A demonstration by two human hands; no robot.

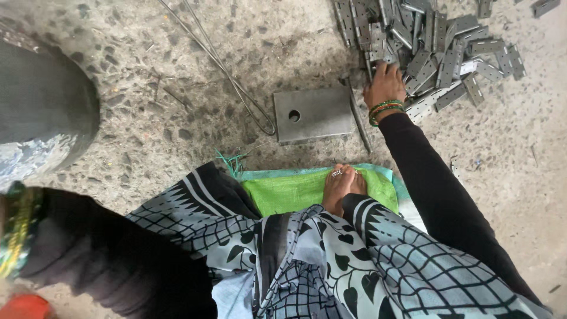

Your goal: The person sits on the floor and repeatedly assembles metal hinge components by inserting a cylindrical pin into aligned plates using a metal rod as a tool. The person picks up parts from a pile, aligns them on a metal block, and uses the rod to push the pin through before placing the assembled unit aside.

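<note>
Hinges heaped on floor, right hand outstretched, fingers among them

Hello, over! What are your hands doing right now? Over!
Right hand reaching into the pile of metal hinges, grip hidden. Left hand out of frame, only its sleeve showing. Steel block and thin rod beside the right wrist.

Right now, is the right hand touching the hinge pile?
Touching. The head view shows the right hand reaching into the pile of metal hinges, its fingers resting on the hinges at the near edge.
</note>
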